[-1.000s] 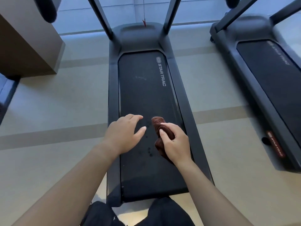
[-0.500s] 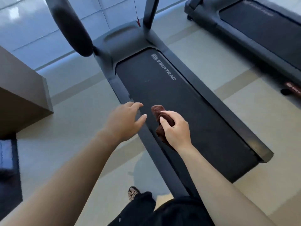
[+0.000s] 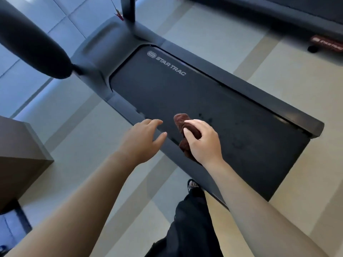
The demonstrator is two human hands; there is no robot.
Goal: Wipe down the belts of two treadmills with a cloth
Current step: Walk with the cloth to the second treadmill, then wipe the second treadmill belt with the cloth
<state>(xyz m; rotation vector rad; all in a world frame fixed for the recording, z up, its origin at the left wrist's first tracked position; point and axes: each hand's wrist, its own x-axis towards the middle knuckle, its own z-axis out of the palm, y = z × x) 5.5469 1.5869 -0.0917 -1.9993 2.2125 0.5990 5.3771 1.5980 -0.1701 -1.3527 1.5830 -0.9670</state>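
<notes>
The cloth [image 3: 186, 135], a dark brown bunched towel, sits in the right hand [image 3: 203, 143] above the left edge of the belt [image 3: 213, 115], about midway along its length; whether it touches the belt I cannot tell, since the hand covers most of it and only a rolled end pokes out past the fingers and a fold hangs below the palm. That hand is curled closed around it, thumb pressed on top. The left hand [image 3: 143, 140] hovers just beside it over the treadmill's [image 3: 118, 43] left side rail, fingers loosely spread and bent, holding nothing. The belt runs diagonally across the view, its far end carrying a pale "STAR TRAC" mark, with a few faint dark spots near the cloth that are too small to make out. A padded handlebar [image 3: 35, 43] juts in at the upper left, blurred and cut off by the frame, and one upright [image 3: 127, 8] rises out of view at the top. A second treadmill [image 3: 278, 17] shows only as a strip along the top right corner, its belt not visible. Below, one sandalled foot [image 3: 193, 186] and dark trousers [image 3: 191, 223] stand on the floor by the belt's near left edge. A brown block [image 3: 20, 153] at the left is cropped, so I cannot tell what it is.
</notes>
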